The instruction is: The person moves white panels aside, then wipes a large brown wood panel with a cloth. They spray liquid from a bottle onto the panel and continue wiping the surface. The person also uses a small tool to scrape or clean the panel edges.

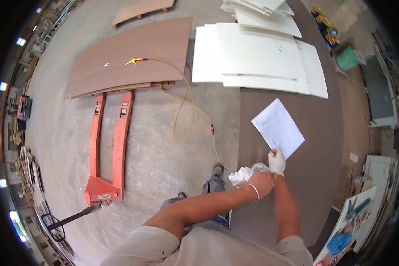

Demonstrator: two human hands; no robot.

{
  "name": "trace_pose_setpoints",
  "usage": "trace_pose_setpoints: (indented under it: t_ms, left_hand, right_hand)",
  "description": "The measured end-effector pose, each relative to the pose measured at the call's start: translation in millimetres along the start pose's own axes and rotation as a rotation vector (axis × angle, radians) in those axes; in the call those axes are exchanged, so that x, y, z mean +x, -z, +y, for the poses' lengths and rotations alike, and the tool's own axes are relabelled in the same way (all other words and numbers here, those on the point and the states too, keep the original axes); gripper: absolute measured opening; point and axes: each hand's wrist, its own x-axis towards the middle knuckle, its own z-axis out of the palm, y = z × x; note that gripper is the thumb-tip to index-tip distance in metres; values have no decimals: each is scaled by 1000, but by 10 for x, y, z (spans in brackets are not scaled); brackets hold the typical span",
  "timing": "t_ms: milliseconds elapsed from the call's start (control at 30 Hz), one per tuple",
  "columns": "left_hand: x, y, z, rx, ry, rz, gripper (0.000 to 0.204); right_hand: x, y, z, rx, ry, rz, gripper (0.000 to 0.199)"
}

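My right hand (pixel 277 162) wears a white work glove with a yellow edge at the wrist. It grips a sheet of white paper (pixel 277 125) with print and handwriting, by its lower corner, above a brown board (pixel 292 195). Bare and with a pale bracelet at the wrist, my left hand (pixel 262 182) reaches across to the right wrist. Its fingers are closed at the glove cuff, partly hidden. Just beside the left hand is a crumpled white cloth (pixel 240 177), with a greyish crumpled piece (pixel 260 167) against it; whether the hand touches them I cannot tell.
White panels (pixel 261 53) lie stacked on the brown board's far end. At left, a red pallet jack (pixel 119 146) stands before stacked brown boards (pixel 133 48). A yellow air blow gun (pixel 135 61) rests there, its hose (pixel 193 104) looping across the floor. A cluttered bench (pixel 348 226) is at lower right.
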Motion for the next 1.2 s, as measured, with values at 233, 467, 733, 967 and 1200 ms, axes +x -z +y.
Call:
trace_pose_setpoints:
  t_ms: [233,467,733,967,1200]
  left_hand:
    - [-335,190,-493,-219,41,62,45]
    - [-1352,923,-1840,-422,340,434,43]
    - [-2117,1541,-4649,-337,768,860,38]
    - [-3091,2263,-7046,-361,937,904,39]
    - [-3725,3038,-8162,-210,1059,900,33]
  right_hand:
    - [-836,140,236,1055,-412,33,11]
    - [-1092,-268,-677,1598,-429,-395,21]
    - [-132,-814,-4383,1695,21,-1034,26]
    - [47,-1057,-7127,1752,-14,-1102,28]
    - [234,-1050,-8462,1755,21,-1192,24]
